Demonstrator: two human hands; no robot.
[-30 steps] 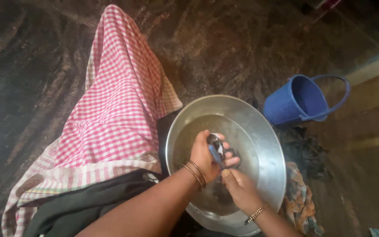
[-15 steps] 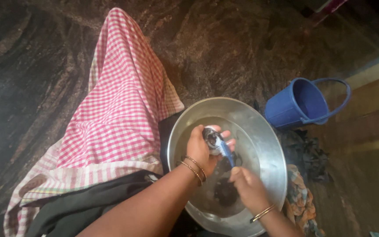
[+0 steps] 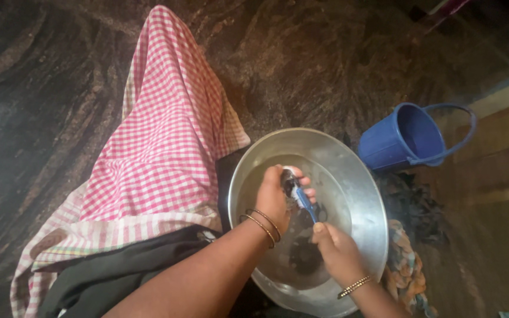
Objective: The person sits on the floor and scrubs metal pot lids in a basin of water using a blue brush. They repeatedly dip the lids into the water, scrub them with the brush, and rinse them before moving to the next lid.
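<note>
1. Steel: a wide round basin sits on the dark stone floor, holding shallow water.
2. Over the basin's middle, the left hand is curled shut around a small dark object which is too hidden by the fingers to identify.
3. The right hand, over the basin's near half, is closed on the blue handle of a small brush; the brush head rests against the dark object in the left hand.
4. Both wrists wear thin gold bangles.
5. A dark lump lies under the water in the basin's near part; what it is cannot be told.
6. Left of the basin, a pink-and-white checked cloth is draped over the person's knee, with black fabric just below it.
7. Right of and beyond the basin, a blue plastic bucket with a bail handle lies tilted.
8. Dark wet clothing is heaped against the basin's right rim, a patterned cloth nearer.
</note>
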